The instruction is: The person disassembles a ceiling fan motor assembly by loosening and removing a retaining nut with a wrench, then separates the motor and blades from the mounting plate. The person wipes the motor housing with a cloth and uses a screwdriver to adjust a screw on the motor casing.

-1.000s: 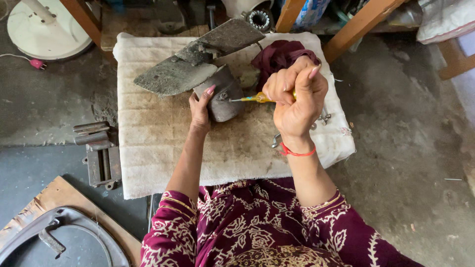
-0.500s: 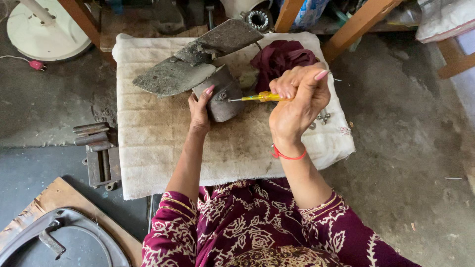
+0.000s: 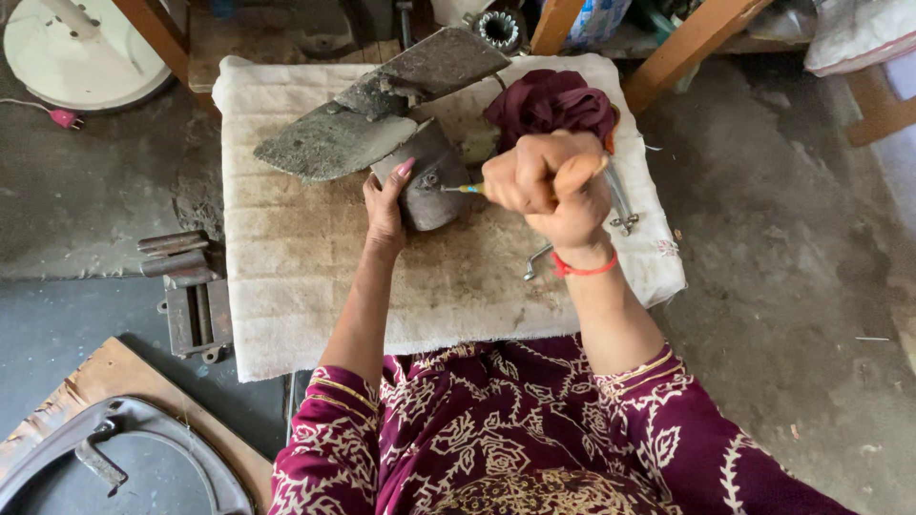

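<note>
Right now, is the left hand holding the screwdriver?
No, the right hand has the screwdriver in its grip, while the left hand steadies the grey metal part.

We see open cloth on the near half of the white padded mat (image 3: 315,286), free for a hand to cross. Farther back, 2 dusty fan blades (image 3: 329,143), the grey hub (image 3: 431,181) and a maroon rag (image 3: 549,100) crowd the way, and a metal wrench (image 3: 620,205) lies just right of the fist. Left of the mat, a small vise (image 3: 191,305) blocks the floor.
</note>
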